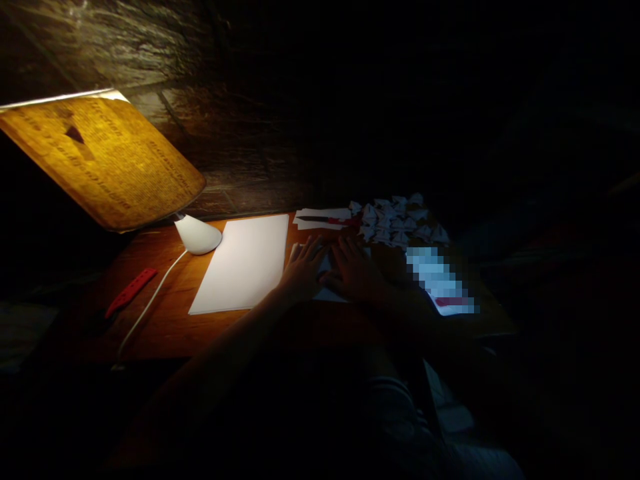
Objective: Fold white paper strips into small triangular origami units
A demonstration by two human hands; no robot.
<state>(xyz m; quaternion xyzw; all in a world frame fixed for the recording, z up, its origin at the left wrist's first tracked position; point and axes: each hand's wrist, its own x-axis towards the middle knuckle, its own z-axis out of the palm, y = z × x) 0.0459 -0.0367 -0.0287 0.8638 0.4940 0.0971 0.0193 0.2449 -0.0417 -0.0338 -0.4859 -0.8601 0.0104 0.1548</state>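
On the wooden table, a sheet of white paper (334,295) lies under both of my hands, mostly covered by them. My left hand (301,272) rests flat on its left part with fingers stretched forward. Beside it my right hand (356,272) is also spread on the sheet, the thumbs close together. Just left of my hands is a stack of white paper (245,267). Beyond my fingertips, paper strips (323,226) lie under a dark-bladed tool with a red handle (336,220); whether it is a knife or closed scissors I cannot tell.
Many small folded paper shapes (393,223) cluster at the back right. A lit phone (440,280) lies at the right. A lamp (197,235) with a printed yellow shade (105,160) stands at the left, its white cable (153,297) running past a red object (131,291). The surroundings are dark.
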